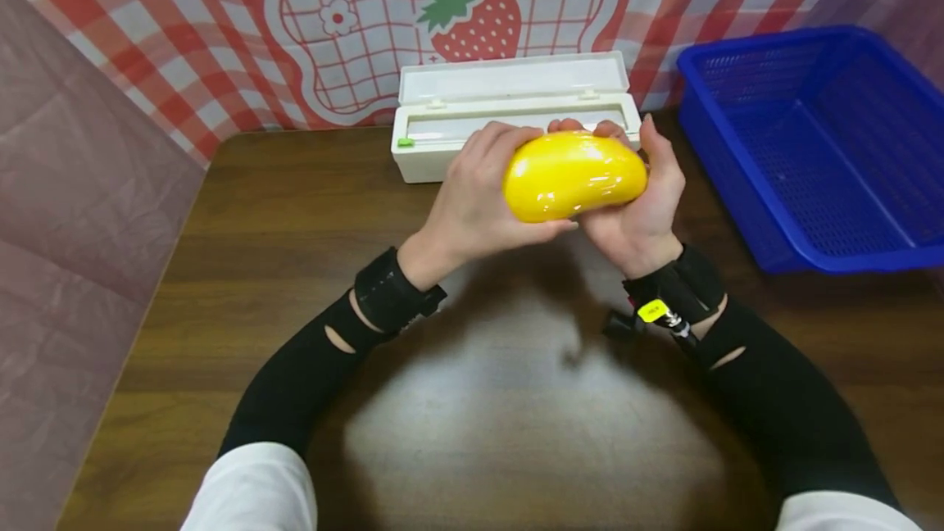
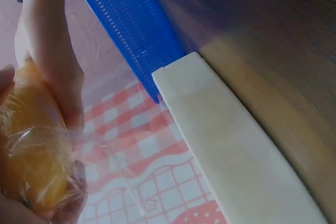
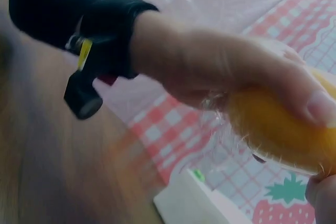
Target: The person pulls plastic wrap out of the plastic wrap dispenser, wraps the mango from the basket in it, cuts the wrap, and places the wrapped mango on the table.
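A glossy yellow mango (image 1: 575,177) is held between both hands above the table, in front of the white box. My left hand (image 1: 475,191) grips its left end, fingers over the top and thumb along the underside. My right hand (image 1: 645,207) holds the right end from beneath and behind, with the thumb up at the side. Clear plastic film clings to the mango (image 2: 34,140) in the left wrist view, crinkled and loose at its edge. Wrinkled film (image 3: 220,135) also hangs beside it in the right wrist view. Some fingertips are hidden behind the mango.
A white cling film dispenser (image 1: 424,164) stands at the table's back edge, lid raised, a small green slider at its left. To the right sits a blue perforated basket (image 1: 752,211). A checked strawberry cloth (image 1: 339,64) hangs behind the wooden table (image 1: 243,252).
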### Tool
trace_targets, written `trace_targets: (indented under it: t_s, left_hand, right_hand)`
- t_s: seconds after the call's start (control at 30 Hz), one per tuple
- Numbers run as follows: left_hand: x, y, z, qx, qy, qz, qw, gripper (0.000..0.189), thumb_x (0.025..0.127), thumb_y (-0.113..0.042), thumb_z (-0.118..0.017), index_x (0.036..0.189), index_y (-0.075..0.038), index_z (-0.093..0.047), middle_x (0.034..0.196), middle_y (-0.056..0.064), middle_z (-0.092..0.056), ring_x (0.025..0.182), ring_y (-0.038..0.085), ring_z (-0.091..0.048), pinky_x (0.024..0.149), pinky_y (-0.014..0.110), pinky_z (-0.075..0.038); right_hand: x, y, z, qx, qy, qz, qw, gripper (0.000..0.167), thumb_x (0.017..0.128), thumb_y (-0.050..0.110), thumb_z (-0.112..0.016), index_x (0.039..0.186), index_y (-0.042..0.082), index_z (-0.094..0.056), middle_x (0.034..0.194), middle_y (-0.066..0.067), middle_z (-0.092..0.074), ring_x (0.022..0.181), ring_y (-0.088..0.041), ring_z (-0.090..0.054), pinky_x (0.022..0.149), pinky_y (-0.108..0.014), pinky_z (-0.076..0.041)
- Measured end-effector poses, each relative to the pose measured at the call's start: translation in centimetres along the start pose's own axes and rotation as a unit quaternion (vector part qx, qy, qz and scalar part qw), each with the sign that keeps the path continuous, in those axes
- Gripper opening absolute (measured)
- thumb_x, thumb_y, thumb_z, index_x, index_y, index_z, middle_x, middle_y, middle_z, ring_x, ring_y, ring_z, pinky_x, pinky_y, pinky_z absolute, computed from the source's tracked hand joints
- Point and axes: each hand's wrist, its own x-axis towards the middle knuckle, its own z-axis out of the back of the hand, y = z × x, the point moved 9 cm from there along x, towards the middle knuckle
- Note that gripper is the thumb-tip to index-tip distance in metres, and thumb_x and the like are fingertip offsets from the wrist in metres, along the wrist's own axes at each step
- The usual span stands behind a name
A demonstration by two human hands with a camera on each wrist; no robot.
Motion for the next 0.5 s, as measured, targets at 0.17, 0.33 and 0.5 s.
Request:
trace_targets:
  t_s: [0.17,0.33,0.5]
  left_hand:
    - [0.0,-0.7,0.1,0.011,-0.010,-0.012,0.9998,0.084,0.069,-0.056,-0.083,0.126,0.000,-0.055,0.118,0.011,-0.056,0.106,0.023,-0.052,0.091,0.031,-0.045]
    - [-0.2,-0.3,0.3,0.013,0.003,-0.007,0.9999,0.084,0.070,-0.055,-0.083,0.127,0.000,-0.054,0.118,0.011,-0.056,0.106,0.023,-0.052,0.091,0.030,-0.045]
    - [-0.3,0.7,0.6,0.031,0.035,0.003,0.9989,0.086,0.069,-0.055,-0.084,0.128,0.000,-0.053,0.120,0.011,-0.057,0.107,0.023,-0.052,0.093,0.033,-0.045]
  right_hand:
    - [0.0,-0.1,-0.4,0.046,-0.022,-0.005,0.9987,0.039,0.096,0.037,-0.051,0.093,-0.001,-0.054,0.114,-0.023,-0.057,0.111,-0.038,-0.053,0.100,-0.051,-0.037]
    - [0.5,-0.3,-0.4,-0.006,0.009,-0.027,0.9996,0.038,0.097,0.037,-0.052,0.100,-0.002,-0.054,0.117,-0.022,-0.056,0.110,-0.037,-0.053,0.099,-0.049,-0.042]
    - [0.7,0.9,-1.1,-0.335,0.114,0.023,0.9350,0.050,0.099,0.040,-0.054,0.128,-0.001,-0.055,0.133,-0.021,-0.054,0.112,-0.032,-0.054,0.091,-0.035,-0.051]
